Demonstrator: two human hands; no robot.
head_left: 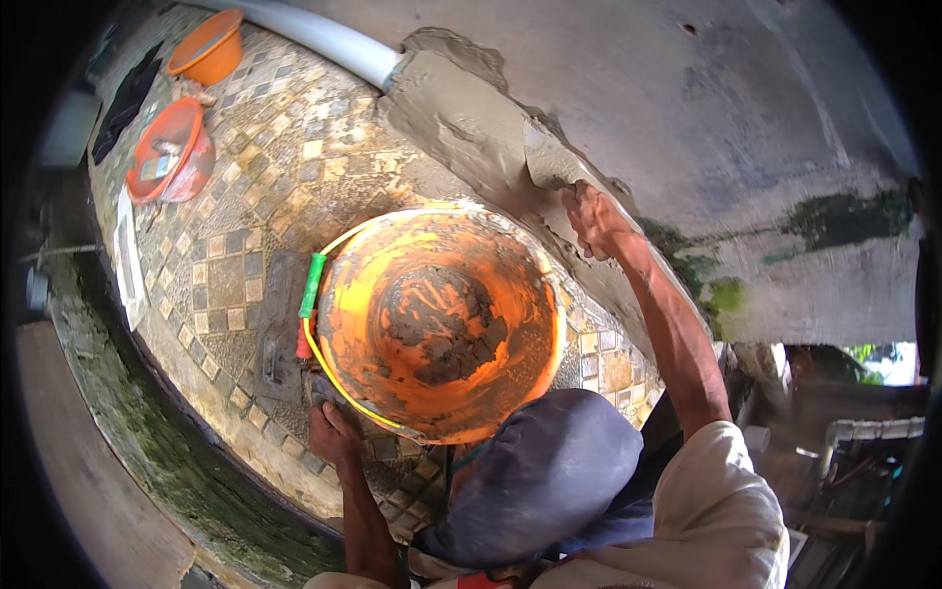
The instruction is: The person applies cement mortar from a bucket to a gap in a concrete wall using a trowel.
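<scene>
My right hand [595, 222] is closed round the handle of a trowel, mostly hidden by the fingers. Its mortar-smeared blade [549, 159] lies against a band of wet grey mortar [461, 118] along the wall's foot. In front of me stands an orange bucket [535, 324], its inside coated with mortar and a heap of mortar [442, 324] at the bottom. The bucket's yellow handle with a green grip [313, 285] hangs over its left side. Low beside the bucket, my left hand [336, 435] has curled fingers; what they hold, if anything, is unclear. A flat grey board [280, 324] lies nearby.
Two orange basins [206, 59] stand at the far left on the mosaic-tiled floor [226, 280]. A grey pipe [314, 37] runs into the mortar band. The grey wall [746, 128] rises on the right. A mossy ledge [147, 412] edges the left. My bent knee [559, 452] is close to the bucket.
</scene>
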